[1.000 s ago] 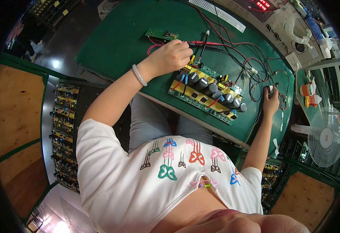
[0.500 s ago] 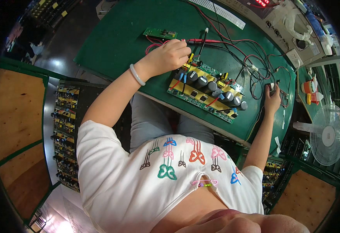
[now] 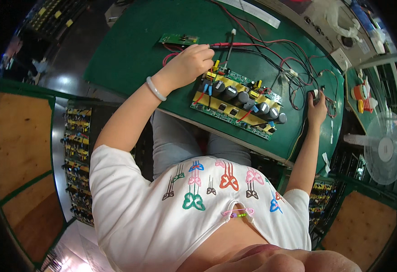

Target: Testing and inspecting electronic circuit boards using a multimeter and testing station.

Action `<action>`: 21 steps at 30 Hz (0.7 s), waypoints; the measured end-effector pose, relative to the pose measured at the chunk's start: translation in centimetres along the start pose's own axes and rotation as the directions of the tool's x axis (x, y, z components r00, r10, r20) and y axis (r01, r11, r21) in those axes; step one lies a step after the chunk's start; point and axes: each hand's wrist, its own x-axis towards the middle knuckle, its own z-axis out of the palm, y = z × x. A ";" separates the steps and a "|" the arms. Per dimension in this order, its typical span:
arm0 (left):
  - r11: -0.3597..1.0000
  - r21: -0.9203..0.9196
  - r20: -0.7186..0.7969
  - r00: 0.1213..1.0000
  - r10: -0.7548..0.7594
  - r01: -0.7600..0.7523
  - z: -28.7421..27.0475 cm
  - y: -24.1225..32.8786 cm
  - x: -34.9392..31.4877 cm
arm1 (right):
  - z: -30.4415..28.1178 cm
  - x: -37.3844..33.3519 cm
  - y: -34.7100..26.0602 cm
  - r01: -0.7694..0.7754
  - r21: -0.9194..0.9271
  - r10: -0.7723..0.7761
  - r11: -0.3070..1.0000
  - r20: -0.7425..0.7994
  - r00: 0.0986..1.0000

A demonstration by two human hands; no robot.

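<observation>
A large circuit board point(image 3: 212, 103) with yellow metal strips, several black capacitors and short red and blue wires lies on the green bench. Over its left end is my left hand point(image 3: 190, 63), closed, with a red test probe point(image 3: 230, 44) sticking out to the right from its fingers; a black lead runs beside it. The fingertips are partly hidden by the hand. A small green board point(image 3: 179, 39) with pink-red wires lies just beyond that hand. At the bench's right side my right hand point(image 3: 317, 111) grips a small black cable-end piece point(image 3: 315, 94), whose kind I cannot make out.
Tangled red and black leads point(image 3: 293, 75) cross the bench's right part. A grey instrument panel with knobs point(image 3: 316, 29) and a socket point(image 3: 341, 59) stand at the back right. A white fan point(image 3: 384, 147) is on the right; racks of boards point(image 3: 78, 158) stand at the left.
The whole view has shifted slightly, and the red display at the back has left the picture. Both hands keep nearly the same places relative to the board.
</observation>
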 end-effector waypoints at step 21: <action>0.689 -0.473 0.251 0.834 -0.492 0.549 -0.5 -1.7 4.3 | -3.0 1.5 -9.7 0.335 0.502 -0.419 0.798 0.061 0.906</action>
